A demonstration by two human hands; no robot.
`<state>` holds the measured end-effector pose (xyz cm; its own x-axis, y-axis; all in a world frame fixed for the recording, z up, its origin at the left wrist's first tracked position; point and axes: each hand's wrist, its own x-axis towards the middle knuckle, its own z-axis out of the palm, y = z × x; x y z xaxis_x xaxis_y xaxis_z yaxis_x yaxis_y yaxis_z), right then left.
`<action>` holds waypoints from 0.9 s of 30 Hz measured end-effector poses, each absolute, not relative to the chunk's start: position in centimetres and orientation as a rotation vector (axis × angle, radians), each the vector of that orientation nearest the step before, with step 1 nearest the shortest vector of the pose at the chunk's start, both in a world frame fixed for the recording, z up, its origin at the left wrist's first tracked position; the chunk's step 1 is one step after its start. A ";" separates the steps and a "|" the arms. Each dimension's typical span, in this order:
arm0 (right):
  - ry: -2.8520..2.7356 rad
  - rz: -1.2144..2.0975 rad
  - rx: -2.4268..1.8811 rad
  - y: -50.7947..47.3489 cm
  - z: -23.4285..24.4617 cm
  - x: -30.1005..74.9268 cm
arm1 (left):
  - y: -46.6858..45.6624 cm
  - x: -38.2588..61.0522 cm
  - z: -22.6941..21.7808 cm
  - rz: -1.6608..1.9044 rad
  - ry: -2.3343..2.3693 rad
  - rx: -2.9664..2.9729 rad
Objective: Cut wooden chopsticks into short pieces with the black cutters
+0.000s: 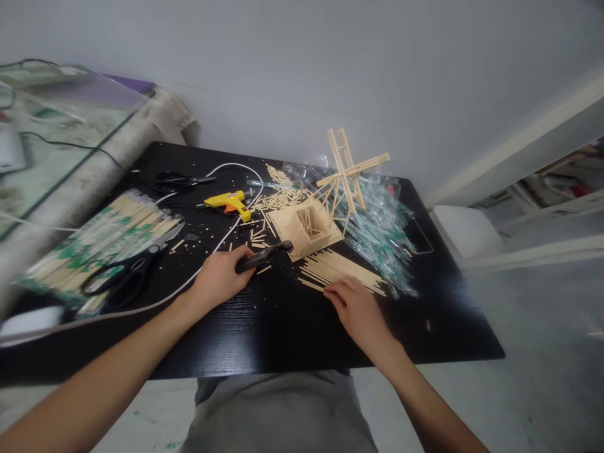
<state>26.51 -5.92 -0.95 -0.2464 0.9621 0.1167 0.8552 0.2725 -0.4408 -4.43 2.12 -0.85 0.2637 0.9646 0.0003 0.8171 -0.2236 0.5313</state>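
My left hand is closed round the handles of a dark cutting tool that lies on the black table, its tip pointing at a small open box built of wooden sticks. My right hand rests on the near end of a row of loose wooden sticks, fingers curled down onto them. Behind the box stands a windmill-like cross of sticks.
A yellow glue gun with a white cord lies behind my left hand. Large black scissors rest on packs of wrapped sticks at the left; smaller scissors lie further back. Clear wrappers pile up right of the box.
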 end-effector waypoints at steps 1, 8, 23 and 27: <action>-2.186 0.384 -1.659 -5.8 -0.9 26.6 | 2.1 -4.4 -0.8 0.465 1.610 2.110; -2.165 0.236 -1.714 -5.2 -1.1 27.5 | 2.2 -4.4 -0.6 0.448 1.617 2.084; -2.129 0.117 -1.629 -6.0 -1.8 27.7 | 2.2 -4.4 -0.6 0.420 1.633 2.068; -2.132 0.150 -1.608 -5.7 -2.0 27.2 | 2.2 -4.3 -0.6 0.429 1.636 2.069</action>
